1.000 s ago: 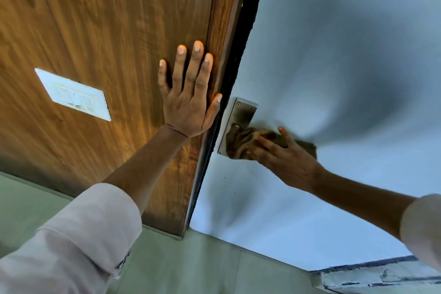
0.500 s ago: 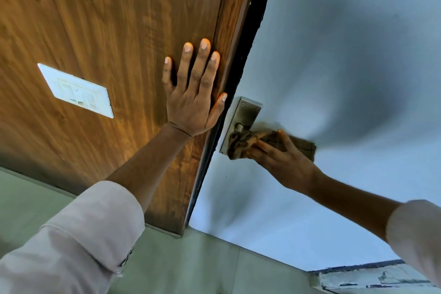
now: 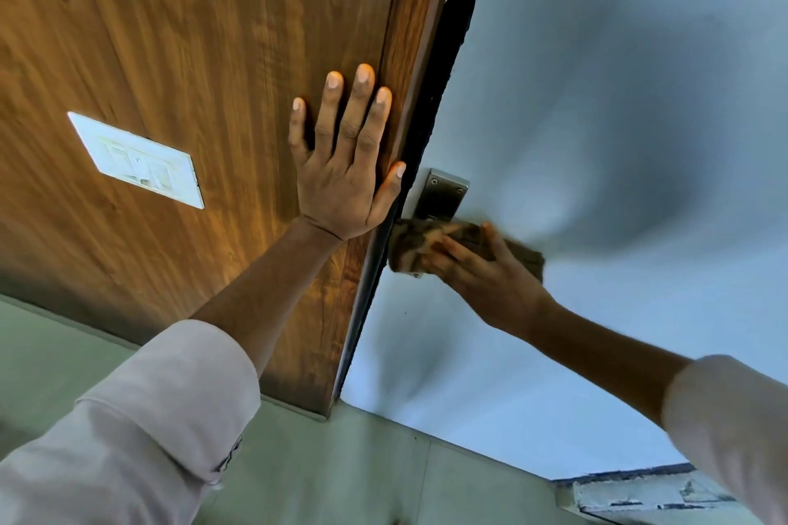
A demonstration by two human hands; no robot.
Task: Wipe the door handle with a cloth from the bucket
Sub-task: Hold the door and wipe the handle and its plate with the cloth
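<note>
Pressing cloth (image 3: 415,242) under right hand (image 3: 490,281) against handle plate (image 3: 441,196).

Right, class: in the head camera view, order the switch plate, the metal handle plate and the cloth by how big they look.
1. Switch plate, plainly largest.
2 and 3. Cloth and metal handle plate: unsure, as the right hand hides parts of both.

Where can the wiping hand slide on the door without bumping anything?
Free: pale door above and right of the metal plate, and below the right hand. Crowded: the cloth covers the handle, and the left hand lies flat on the wood panel, its thumb at the dark door edge beside the plate.
</note>
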